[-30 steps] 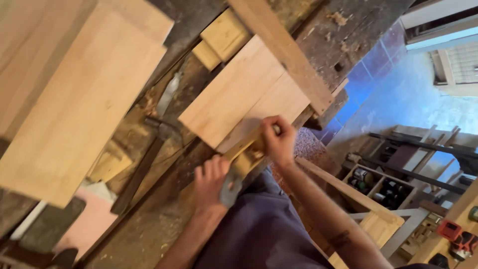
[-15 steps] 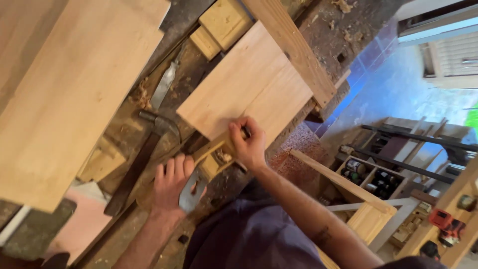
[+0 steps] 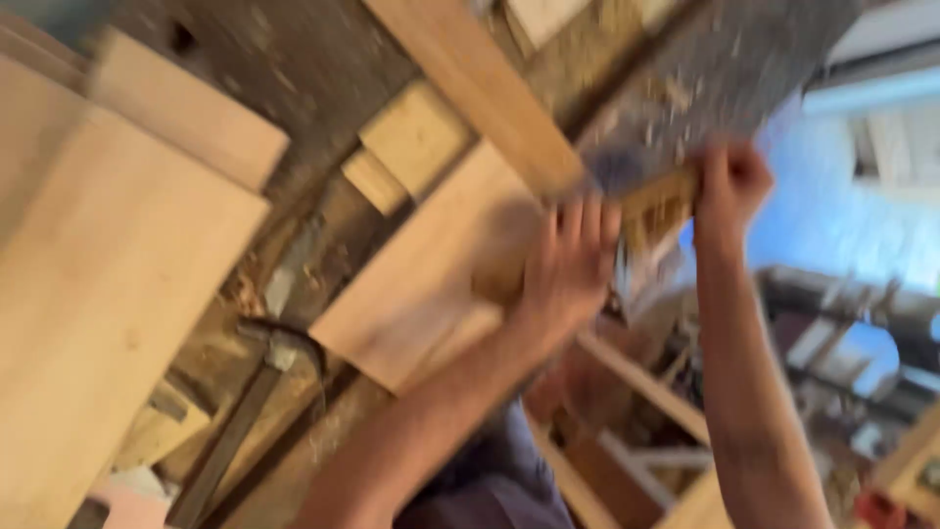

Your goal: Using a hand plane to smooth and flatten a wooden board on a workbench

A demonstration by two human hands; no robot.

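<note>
Since the earlier views, both hands and the tool have travelled along the flat wooden board (image 3: 421,284), from its near edge to its far end. The picture is motion-blurred, consistent with a fast forward stroke.

The left hand (image 3: 563,260) is wrapped around the rear of what appears to be a wooden hand plane (image 3: 646,211); its grip is clamped on the tool's rounded back end. The right hand (image 3: 729,186) is closed on the front of the same tool, beyond the left grip. The plane sits between the two grips, at the far edge of the board and just below the long wooden batten (image 3: 480,83).

Judged from this position, one pass along the board is at or near its end.

A hammer (image 3: 259,392) lies on the table (image 3: 284,98), well apart from both grips, on the left-hand side.
</note>
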